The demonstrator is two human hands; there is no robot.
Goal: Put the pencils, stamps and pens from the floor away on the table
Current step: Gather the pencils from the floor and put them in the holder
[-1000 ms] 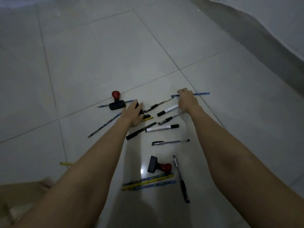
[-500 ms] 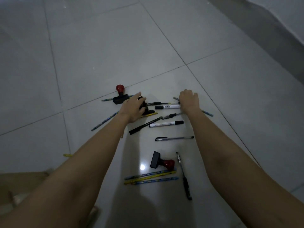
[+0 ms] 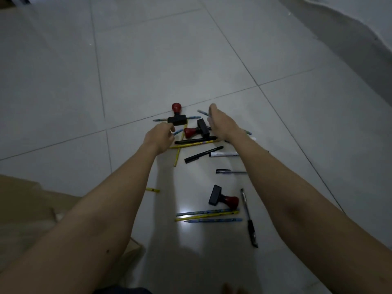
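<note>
Head view looks down on a floor point(image 3: 148, 60) of large pale grey glossy tiles with thin dark grout lines; a light glare sits on the tile near the closest stamp point(image 3: 222, 198). A grey skirting and white wall point(image 3: 360, 28) run along the upper right. A brown cardboard piece point(image 3: 25, 209) lies at the lower left.

Taking the upright stamp point(image 3: 176, 117) as landmark: the left hand point(image 3: 159, 137) hovers just in front of and left of it, fingers loosely curled and holding nothing. The right hand point(image 3: 220, 124) is to its right, open with fingers spread, over a blue pencil point(image 3: 202, 112); whether it touches the pencil I cannot tell. A second stamp point(image 3: 196, 130) lies on its side just right of and in front of the landmark, between the hands. Nearer the person than it lie pens point(image 3: 203, 154), a white marker point(image 3: 223, 154) and yellow pencils point(image 3: 193, 143), all on the floor. Three more pencils point(image 3: 207, 215) lie well in front, beside the closest stamp.
</note>
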